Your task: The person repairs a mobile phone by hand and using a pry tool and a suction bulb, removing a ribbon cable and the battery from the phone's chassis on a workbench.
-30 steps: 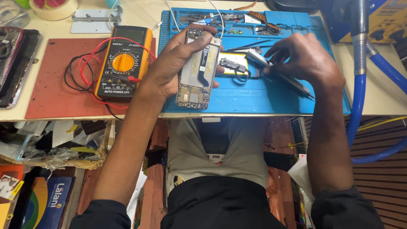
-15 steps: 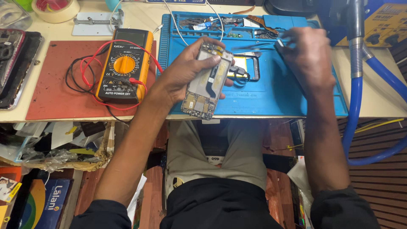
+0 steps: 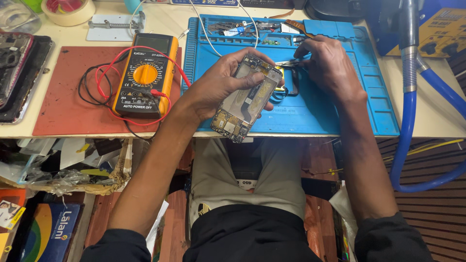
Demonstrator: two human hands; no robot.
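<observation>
My left hand (image 3: 218, 82) grips an opened phone (image 3: 245, 99) with its back cover off, circuit boards and a flex cable showing; it is tilted over the front edge of the blue work mat (image 3: 340, 111). My right hand (image 3: 330, 65) holds thin metal tweezers (image 3: 287, 63), whose tip points at the phone's upper end. A small black-framed part (image 3: 291, 82) lies on the mat just behind the phone, partly hidden by it.
An orange multimeter (image 3: 144, 73) with red and black leads lies on a red mat (image 3: 63, 111) to the left. A tape roll (image 3: 68, 10) and another opened phone (image 3: 17, 68) sit far left. A blue hose (image 3: 412, 111) runs down the right.
My right hand has come back from the mat's far edge toward the phone, now with tweezers at its top. The phone has tilted more to the right in my left hand.
</observation>
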